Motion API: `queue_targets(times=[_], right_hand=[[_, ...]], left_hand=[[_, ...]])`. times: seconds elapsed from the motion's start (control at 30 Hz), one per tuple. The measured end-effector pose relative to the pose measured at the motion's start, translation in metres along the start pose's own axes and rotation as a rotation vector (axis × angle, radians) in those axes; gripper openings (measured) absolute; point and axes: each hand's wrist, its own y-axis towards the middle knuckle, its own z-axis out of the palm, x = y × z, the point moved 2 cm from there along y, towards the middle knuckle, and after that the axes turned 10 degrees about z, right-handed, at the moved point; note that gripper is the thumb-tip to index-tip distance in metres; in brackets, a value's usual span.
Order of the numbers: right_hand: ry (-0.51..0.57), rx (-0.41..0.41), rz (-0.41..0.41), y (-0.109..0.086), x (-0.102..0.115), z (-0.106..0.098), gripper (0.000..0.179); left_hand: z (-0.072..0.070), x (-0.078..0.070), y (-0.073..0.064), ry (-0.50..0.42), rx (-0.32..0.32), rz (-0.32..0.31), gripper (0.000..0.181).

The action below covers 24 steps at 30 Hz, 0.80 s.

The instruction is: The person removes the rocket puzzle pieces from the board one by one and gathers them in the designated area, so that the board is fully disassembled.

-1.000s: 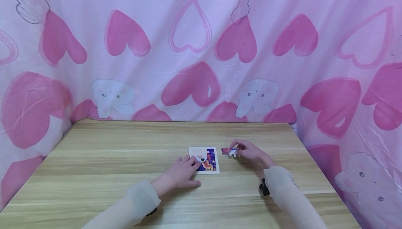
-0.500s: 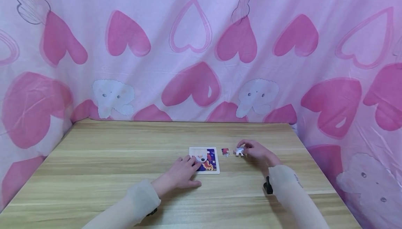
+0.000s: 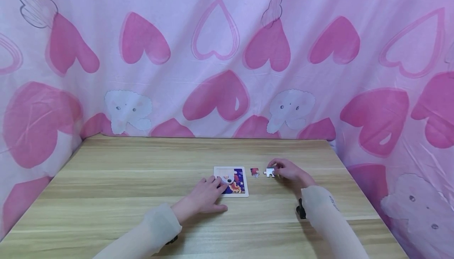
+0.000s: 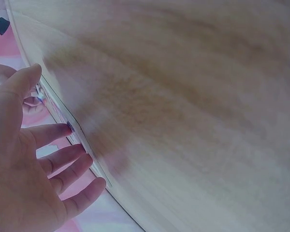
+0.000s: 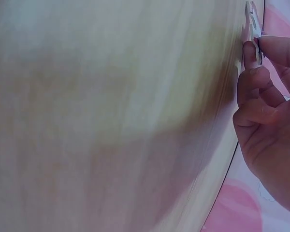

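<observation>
Jigsaw piece (image 3: 269, 172), mostly white on its upper side, is at the right hand's fingertips, right of centre on the wood-grain table (image 3: 142, 172). The right hand (image 3: 286, 169) pinches it by its right edge between thumb and fingers, the other fingers curled in toward the palm, as the right wrist view shows. Whether the piece lies flat on the table or is slightly raised cannot be told.

Just left of it, apart from it, lies a second, red and dark-blue puzzle piece (image 3: 254, 172). Further left is a white-bordered puzzle tray (image 3: 246, 186), flat on the table. Its right and near parts show a dark-blue picture with stars and an orange shape; its far left part is pale, with a dark round mark beside the fingers.

The left hand (image 3: 205, 195) is spread, its fingers reaching over the left near part of the tray and touching it, the thumb held out apart on the near side; it grips nothing.

Both arms wear pale sleeves (image 3: 161, 221), each with a black device (image 3: 301, 209) at the wrist. Pink fabric (image 3: 216, 89) printed with hearts and white fluffy animals hangs beyond the table's far edge and along both sides.
</observation>
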Motion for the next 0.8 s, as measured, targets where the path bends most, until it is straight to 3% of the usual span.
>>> queue_targets(times=[0.6,0.8], right_hand=[[-0.080,-0.075,-0.005,0.0025,-0.0021,-0.0003,0.019],[-0.101,-0.121,-0.116,0.0022,0.0011,0.0050,0.015]], left_hand=[[-0.0004,-0.0002,-0.0010,-0.007,-0.014,0.007,0.071],[-0.0011,-0.0004,-0.0012,-0.007,-0.018,0.008,0.071]])
